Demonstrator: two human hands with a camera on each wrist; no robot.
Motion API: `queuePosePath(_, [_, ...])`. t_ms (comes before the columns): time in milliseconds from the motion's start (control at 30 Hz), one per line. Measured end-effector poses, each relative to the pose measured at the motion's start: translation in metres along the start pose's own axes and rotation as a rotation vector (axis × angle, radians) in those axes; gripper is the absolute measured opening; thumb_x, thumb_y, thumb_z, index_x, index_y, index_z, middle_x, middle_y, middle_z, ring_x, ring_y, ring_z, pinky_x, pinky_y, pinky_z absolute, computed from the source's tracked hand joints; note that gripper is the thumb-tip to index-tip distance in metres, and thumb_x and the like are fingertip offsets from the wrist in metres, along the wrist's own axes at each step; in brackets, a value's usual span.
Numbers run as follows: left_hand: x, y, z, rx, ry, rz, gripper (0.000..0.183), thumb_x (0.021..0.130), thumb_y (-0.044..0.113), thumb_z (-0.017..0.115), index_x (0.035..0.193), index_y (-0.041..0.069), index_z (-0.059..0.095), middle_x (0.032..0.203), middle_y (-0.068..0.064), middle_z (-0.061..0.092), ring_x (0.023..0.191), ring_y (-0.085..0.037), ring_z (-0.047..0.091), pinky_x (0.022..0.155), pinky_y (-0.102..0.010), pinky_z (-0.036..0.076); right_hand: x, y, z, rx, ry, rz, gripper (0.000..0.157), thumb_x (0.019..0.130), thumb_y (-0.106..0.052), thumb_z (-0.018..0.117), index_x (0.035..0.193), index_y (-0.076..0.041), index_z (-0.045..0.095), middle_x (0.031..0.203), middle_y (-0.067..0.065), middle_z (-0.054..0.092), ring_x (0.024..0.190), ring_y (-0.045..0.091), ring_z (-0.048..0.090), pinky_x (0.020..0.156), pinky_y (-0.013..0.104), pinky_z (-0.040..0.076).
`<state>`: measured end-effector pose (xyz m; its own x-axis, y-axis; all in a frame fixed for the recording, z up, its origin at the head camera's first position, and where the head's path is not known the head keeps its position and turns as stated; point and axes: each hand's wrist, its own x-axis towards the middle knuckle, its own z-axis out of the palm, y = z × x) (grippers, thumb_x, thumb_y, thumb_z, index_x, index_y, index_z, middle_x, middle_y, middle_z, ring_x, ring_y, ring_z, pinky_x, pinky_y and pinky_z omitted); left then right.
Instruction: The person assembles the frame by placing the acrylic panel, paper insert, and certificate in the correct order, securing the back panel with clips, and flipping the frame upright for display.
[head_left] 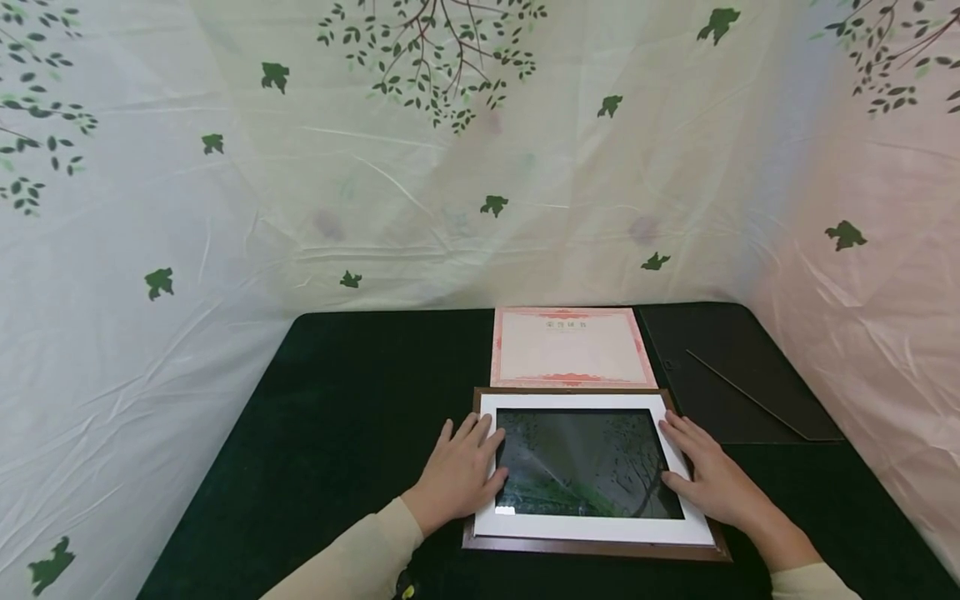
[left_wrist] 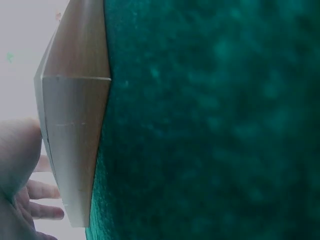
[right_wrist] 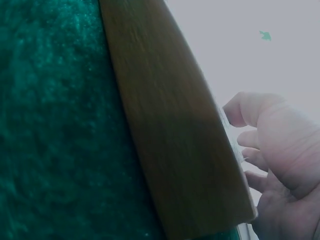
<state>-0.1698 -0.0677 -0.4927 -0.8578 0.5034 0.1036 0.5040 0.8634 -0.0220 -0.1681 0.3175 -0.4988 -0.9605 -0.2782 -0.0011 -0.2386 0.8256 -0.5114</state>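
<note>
A brown wooden picture frame (head_left: 592,548) lies flat on the dark green cloth. On it lies a white mat (head_left: 585,527), its window showing a dark glossy surface (head_left: 581,458) with reflections of the curtain. My left hand (head_left: 459,475) rests on the mat's left border, fingers spread and thumb at the window's edge. On the right border my right hand (head_left: 708,475) touches the mat in much the same way. The left wrist view shows the frame's side and corner (left_wrist: 72,125) beside the fingers. Its brown side (right_wrist: 170,115) also fills the middle of the right wrist view.
Behind the frame lies a pink-bordered certificate (head_left: 570,354). At the back right is a thin black board (head_left: 765,383) with a slanting pale line across it. White leaf-printed curtains (head_left: 420,192) surround the green-covered table (head_left: 330,433).
</note>
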Motion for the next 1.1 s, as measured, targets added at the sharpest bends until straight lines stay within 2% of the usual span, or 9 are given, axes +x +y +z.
queuePosePath(400, [0.0,-0.0011,0.0006,-0.014,-0.042,-0.013,0.06,0.093,0.058,0.049,0.14,0.02,0.051,0.149,-0.009,0.041,0.138,-0.032,0.034,0.104,-0.061,0.031,-0.0006,0.0012,0.0014,0.008,0.002,-0.019,0.074,0.086,-0.025,0.072,0.147,-0.003,0.037,0.156,0.02,0.02,0.137,0.049,0.021,0.097,0.072,0.026])
queuePosePath(633, [0.0008,-0.0016,0.0016,-0.031,-0.115,-0.037,0.068,0.092,0.066,0.041,0.145,0.022,0.045,0.152,-0.009,0.036,0.136,-0.041,0.033,0.102,-0.062,0.033,-0.0015,0.0036,0.0024,0.049,-0.009,0.017,0.07,0.088,-0.033,0.07,0.145,-0.003,0.041,0.156,0.025,0.012,0.134,0.054,0.022,0.095,0.073,0.028])
queuePosePath(833, [-0.0007,-0.0022,0.0016,-0.107,-0.182,-0.02,0.074,0.093,0.066,0.039,0.15,0.019,0.035,0.157,-0.011,0.024,0.135,-0.04,0.036,0.102,-0.053,0.039,-0.0052,0.0051,0.0033,0.033,-0.007,0.056,0.076,0.088,-0.046,0.066,0.147,-0.005,0.038,0.154,0.03,0.012,0.131,0.058,0.024,0.091,0.073,0.031])
queuePosePath(967, [-0.0015,-0.0012,0.0002,-0.163,-0.178,0.01,0.071,0.095,0.06,0.043,0.15,0.015,0.036,0.158,-0.013,0.022,0.135,-0.041,0.035,0.1,-0.05,0.041,-0.0055,0.004,0.0044,0.024,-0.003,0.063,0.078,0.088,-0.05,0.064,0.147,-0.005,0.038,0.154,0.03,0.013,0.131,0.058,0.025,0.092,0.072,0.031])
queuePosePath(1100, [-0.0028,-0.001,-0.0018,-0.199,-0.172,0.002,0.068,0.094,0.058,0.048,0.146,0.015,0.041,0.156,-0.013,0.027,0.134,-0.043,0.037,0.098,-0.051,0.043,-0.0049,-0.0035,0.0059,0.024,-0.01,0.087,0.078,0.087,-0.049,0.066,0.145,-0.004,0.04,0.154,0.031,0.014,0.131,0.057,0.026,0.092,0.071,0.032])
